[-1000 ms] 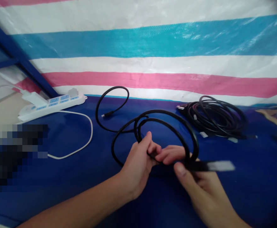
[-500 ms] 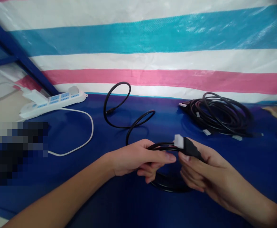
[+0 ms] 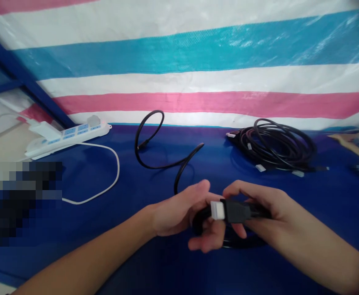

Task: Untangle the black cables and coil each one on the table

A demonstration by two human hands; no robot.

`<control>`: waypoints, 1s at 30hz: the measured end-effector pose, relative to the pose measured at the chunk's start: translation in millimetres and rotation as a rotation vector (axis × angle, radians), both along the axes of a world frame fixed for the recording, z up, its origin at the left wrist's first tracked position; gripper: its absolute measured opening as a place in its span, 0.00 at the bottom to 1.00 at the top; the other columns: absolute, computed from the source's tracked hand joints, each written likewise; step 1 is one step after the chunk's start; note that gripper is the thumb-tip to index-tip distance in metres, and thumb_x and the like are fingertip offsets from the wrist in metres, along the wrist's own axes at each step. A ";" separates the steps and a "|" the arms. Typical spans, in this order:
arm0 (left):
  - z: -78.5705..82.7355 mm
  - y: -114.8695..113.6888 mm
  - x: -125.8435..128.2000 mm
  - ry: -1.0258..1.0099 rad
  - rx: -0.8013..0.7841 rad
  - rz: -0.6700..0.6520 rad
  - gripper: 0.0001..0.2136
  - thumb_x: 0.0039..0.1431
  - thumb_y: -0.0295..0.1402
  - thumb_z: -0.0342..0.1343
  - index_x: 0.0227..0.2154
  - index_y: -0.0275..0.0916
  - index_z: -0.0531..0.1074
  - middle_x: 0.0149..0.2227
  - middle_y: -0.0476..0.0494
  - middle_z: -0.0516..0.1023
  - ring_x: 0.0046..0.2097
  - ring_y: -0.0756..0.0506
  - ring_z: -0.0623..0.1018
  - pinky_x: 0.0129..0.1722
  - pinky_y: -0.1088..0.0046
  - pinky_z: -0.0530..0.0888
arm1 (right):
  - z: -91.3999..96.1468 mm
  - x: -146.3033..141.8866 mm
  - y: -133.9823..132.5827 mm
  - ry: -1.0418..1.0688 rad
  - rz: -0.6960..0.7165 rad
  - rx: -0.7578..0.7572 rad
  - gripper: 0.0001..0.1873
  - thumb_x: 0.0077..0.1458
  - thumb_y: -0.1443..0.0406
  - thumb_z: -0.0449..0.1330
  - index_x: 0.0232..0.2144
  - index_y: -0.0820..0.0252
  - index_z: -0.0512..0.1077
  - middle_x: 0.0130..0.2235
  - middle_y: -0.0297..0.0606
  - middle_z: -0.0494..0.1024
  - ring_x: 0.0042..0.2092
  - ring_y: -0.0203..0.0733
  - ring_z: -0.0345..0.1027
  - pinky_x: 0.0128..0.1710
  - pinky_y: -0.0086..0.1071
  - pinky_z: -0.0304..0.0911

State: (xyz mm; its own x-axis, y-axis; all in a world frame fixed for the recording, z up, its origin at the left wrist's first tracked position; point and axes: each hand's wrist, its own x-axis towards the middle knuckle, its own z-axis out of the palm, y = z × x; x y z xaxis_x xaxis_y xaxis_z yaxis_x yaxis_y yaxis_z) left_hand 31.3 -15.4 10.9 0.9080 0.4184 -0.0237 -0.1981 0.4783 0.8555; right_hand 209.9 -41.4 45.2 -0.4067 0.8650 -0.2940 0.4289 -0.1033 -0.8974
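My left hand (image 3: 179, 213) is closed around a small coil of black cable (image 3: 164, 164) low in the middle of the view. My right hand (image 3: 259, 213) pinches the cable's black plug (image 3: 233, 211), whose white-capped tip points left toward the left hand's fingers. The rest of the cable trails away over the blue table cover (image 3: 105, 229) in a loose S and ends in an upright loop near the striped sheet.
A bundle of black cables (image 3: 274, 149) with white-tipped plugs lies at the back right. A white power strip (image 3: 67, 135) with its white cord (image 3: 105, 180) sits at the back left. A striped tarp (image 3: 198, 61) hangs behind. A blurred patch covers the left edge.
The wide loops have been gathered into a tight coil in my left hand. My right hand has swung the plug from pointing right to pointing left at the coil. The free cable has shortened.
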 end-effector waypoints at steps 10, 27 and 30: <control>8.9 -4.6 3.3 0.175 -0.045 0.268 0.07 0.42 0.33 0.55 0.19 0.33 0.70 0.15 0.53 0.62 0.17 0.56 0.59 0.18 0.78 0.53 | -3.4 10.2 0.7 0.062 -0.046 0.060 0.04 0.53 0.64 0.57 0.30 0.56 0.72 0.25 0.31 0.74 0.26 0.34 0.65 0.24 0.27 0.57; 21.9 1.7 -23.9 0.695 1.224 0.315 0.14 0.62 0.42 0.49 0.40 0.37 0.70 0.35 0.45 0.75 0.35 0.48 0.74 0.34 0.75 0.66 | -21.1 15.8 12.3 0.311 -0.181 -0.151 0.11 0.52 0.59 0.62 0.36 0.58 0.74 0.18 0.27 0.59 0.18 0.27 0.48 0.16 0.24 0.43; 10.5 6.1 -27.9 0.625 1.569 0.471 0.14 0.64 0.38 0.47 0.43 0.34 0.71 0.46 0.37 0.75 0.47 0.44 0.74 0.46 0.72 0.67 | -23.8 12.2 13.8 0.370 -0.262 -0.206 0.10 0.50 0.60 0.63 0.35 0.58 0.73 0.17 0.26 0.56 0.18 0.27 0.45 0.15 0.24 0.41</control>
